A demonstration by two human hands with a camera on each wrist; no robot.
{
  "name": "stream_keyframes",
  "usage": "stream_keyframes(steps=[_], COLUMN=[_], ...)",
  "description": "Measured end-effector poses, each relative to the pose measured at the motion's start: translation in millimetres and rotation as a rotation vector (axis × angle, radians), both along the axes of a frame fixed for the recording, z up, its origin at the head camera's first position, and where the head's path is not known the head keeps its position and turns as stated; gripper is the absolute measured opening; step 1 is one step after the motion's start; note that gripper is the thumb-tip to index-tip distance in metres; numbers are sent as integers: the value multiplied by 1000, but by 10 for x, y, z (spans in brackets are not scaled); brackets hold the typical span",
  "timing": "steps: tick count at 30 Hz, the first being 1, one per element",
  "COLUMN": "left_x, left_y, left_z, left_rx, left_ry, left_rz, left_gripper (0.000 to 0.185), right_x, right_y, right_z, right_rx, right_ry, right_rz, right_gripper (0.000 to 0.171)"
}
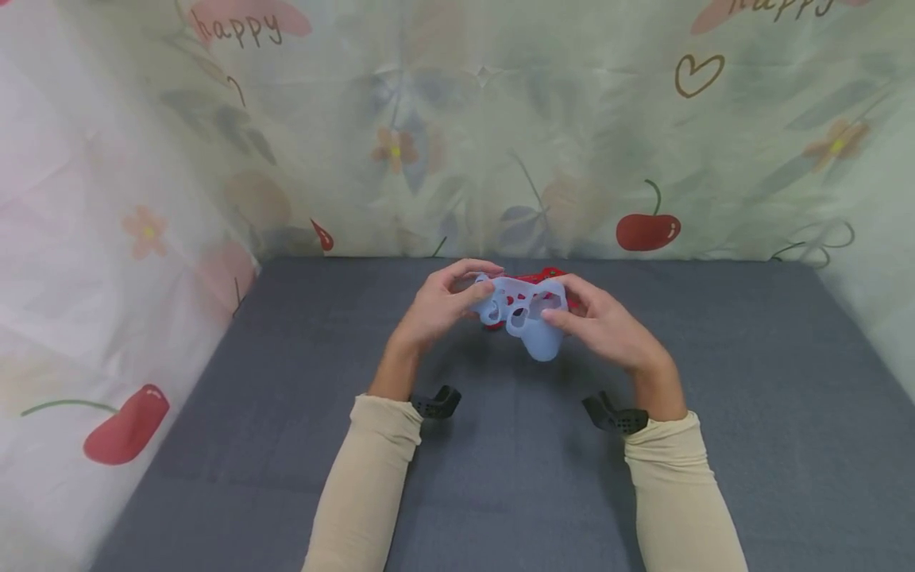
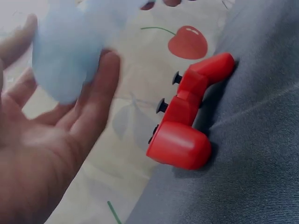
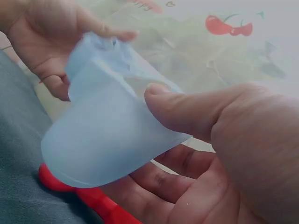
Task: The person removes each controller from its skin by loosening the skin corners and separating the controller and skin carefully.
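Note:
Both hands hold up a pale blue silicone controller cover (image 1: 545, 343), a soft sleeve with several cut-out holes. My left hand (image 1: 449, 298) pinches its left end between thumb and fingers. At the other end my right hand (image 1: 599, 322) grips it, the thumb pressing near a large opening, as the right wrist view shows on the cover (image 3: 103, 135). Behind and below the cover lies a red game controller (image 2: 180, 135) on the dark cloth, its black thumbsticks (image 2: 162, 106) visible in the left wrist view. Seen from the head, the cover hides much of the controller.
A dark grey cloth (image 1: 286, 413) covers the table. Patterned curtains (image 1: 457, 119) with cherries and flowers hang behind it and along the sides. Black wrist mounts (image 1: 438, 403) sit at both wrists, beside the beige sleeves (image 1: 368, 485).

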State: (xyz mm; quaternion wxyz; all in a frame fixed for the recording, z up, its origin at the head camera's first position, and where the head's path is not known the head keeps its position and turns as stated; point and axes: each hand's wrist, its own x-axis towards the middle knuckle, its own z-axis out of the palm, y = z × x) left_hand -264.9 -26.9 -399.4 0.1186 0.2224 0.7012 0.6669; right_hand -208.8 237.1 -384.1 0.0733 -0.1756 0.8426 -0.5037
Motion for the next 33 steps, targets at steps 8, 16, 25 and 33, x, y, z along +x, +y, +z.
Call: stream_keyframes(steps=[8,16,25,33], left_x=[21,19,6,-22], left_y=[-76,-7,-51,-176], left_z=[43,26,34,53], left_rx=[176,57,124,27], left_ry=[-144,-131,-69,-52], left_rz=[-140,48,128,131], left_gripper=[55,34,30,31], right_x=[24,38,25,20], right_y=[39,27,33,56], right_z=[19,45,60,69], right_rx=[-27,-31,22,3], right_ry=[19,13,18,37], right_rz=[-50,-114,-193,-242], right_gripper=[42,41,34,36])
